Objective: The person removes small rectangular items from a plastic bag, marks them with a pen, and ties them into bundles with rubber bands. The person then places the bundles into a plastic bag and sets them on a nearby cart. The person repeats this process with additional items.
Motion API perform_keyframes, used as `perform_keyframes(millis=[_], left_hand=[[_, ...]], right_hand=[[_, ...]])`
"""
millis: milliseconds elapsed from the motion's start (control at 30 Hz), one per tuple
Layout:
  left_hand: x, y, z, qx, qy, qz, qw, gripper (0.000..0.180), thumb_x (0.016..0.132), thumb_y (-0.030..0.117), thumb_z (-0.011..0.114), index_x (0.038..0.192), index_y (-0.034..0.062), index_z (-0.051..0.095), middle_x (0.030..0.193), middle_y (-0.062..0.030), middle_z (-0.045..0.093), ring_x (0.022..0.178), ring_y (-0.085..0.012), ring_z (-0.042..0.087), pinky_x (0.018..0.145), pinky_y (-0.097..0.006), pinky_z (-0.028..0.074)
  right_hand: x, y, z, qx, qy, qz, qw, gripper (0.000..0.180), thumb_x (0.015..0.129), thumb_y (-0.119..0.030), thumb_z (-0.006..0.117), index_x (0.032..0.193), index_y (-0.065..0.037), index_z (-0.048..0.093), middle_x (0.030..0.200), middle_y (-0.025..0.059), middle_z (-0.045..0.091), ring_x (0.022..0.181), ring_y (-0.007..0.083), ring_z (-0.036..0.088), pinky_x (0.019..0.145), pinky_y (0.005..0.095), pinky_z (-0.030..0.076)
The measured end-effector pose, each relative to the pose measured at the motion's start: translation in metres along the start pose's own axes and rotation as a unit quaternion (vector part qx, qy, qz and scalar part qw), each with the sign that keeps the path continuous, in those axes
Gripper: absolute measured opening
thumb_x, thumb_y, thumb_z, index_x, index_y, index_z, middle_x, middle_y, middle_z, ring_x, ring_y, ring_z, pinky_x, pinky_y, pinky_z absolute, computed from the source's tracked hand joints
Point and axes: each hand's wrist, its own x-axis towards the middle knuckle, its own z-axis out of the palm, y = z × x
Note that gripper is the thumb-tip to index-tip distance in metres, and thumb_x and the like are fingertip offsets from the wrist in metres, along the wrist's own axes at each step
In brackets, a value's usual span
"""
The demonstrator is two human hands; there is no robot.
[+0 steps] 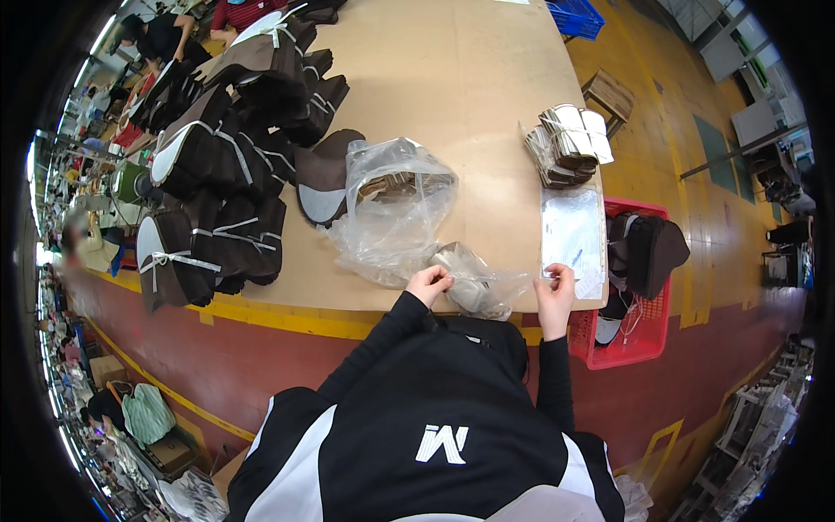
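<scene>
Hands (430,284) (557,291) pinching plastic bag (487,287).

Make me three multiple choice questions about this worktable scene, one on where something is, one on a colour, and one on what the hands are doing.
1. Where does the red plastic basket sit?
A. In the middle of the tabletop
B. Off the table's right end, beside the right hand
C. Under the stacked dark caps

2. What colour is the crate at the table's far right corner?
A. Blue
B. Green
C. White

3. What are the two hands doing?
A. Resting flat on bare table
B. Both lifting one cap
C. Both pinching clear plastic film

Answers: 1 B, the basket lies past the wooden table's edge, close to the right hand. 2 A, its mesh walls are blue. 3 C, the left hand and the right hand each grip the clear plastic bag stretched between them.
</scene>
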Motion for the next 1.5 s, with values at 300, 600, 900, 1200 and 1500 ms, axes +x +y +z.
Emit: perform_keyframes(millis=[300, 600, 900, 1200, 1500], left_hand=[[-0.016, 0.011, 0.028, 0.122, -0.053, -0.01, 0.991, 0.02, 0.087, 0.021, 0.063, 0.086, 0.0019, 0.058, 0.068, -0.0036, 0.059, 0.063, -0.0106, 0.054, 0.061, -0.027, 0.046], [-0.016, 0.004, 0.023, -0.017, -0.09, -0.023, 0.996, 0.012, 0.091, 0.014, 0.059, 0.092, 0.0021, 0.06, 0.079, -0.0015, 0.062, 0.075, -0.0083, 0.058, 0.071, -0.024, 0.048], [-0.001, 0.04, 0.02, -0.129, 0.097, 0.055, 0.985, 0.031, 0.092, 0.026, 0.06, 0.114, 0.0053, 0.053, 0.099, -0.0011, 0.059, 0.076, -0.0063, 0.055, 0.07, -0.022, 0.046], [0.023, 0.129, 0.032, 0.094, 0.191, 0.201, 0.956, 0.015, 0.093, 0.011, 0.054, 0.086, 0.0006, 0.06, 0.063, 0.0016, 0.053, 0.059, -0.006, 0.049, 0.058, -0.02, 0.042], [0.02, 0.21, 0.005, 0.21, -0.02, 0.224, 0.951, 0.021, 0.09, 0.024, 0.061, 0.098, 0.0042, 0.06, 0.075, -0.0026, 0.061, 0.063, -0.0074, 0.055, 0.058, -0.023, 0.045]], right_hand=[[-0.049, 0.1, 0.131, -0.33, -0.478, -0.15, 0.8, 0.029, 0.08, -0.009, 0.059, 0.108, 0.001, 0.061, 0.092, 0.0119, 0.066, 0.085, 0.0231, 0.064, 0.076, 0.0323, 0.05], [-0.014, 0.134, 0.168, -0.206, -0.474, 0.174, 0.838, 0.036, 0.081, -0.02, 0.064, 0.109, 0.002, 0.062, 0.097, 0.0136, 0.067, 0.083, 0.0247, 0.065, 0.075, 0.0353, 0.051], [-0.022, 0.068, 0.054, 0.555, -0.377, 0.355, 0.651, 0.053, 0.086, -0.032, 0.062, 0.125, 0.001, 0.048, 0.113, 0.0126, 0.061, 0.096, 0.0244, 0.062, 0.08, 0.0361, 0.052], [-0.016, 0.02, 0.04, 0.708, -0.343, 0.366, 0.497, 0.052, 0.088, -0.03, 0.06, 0.128, -0.002, 0.044, 0.115, 0.0148, 0.057, 0.097, 0.0287, 0.059, 0.075, 0.0439, 0.052], [-0.038, -0.013, 0.032, 0.74, -0.291, 0.394, 0.461, 0.052, 0.089, -0.029, 0.059, 0.131, -0.004, 0.04, 0.117, 0.0171, 0.054, 0.099, 0.0329, 0.057, 0.07, 0.0516, 0.053]])
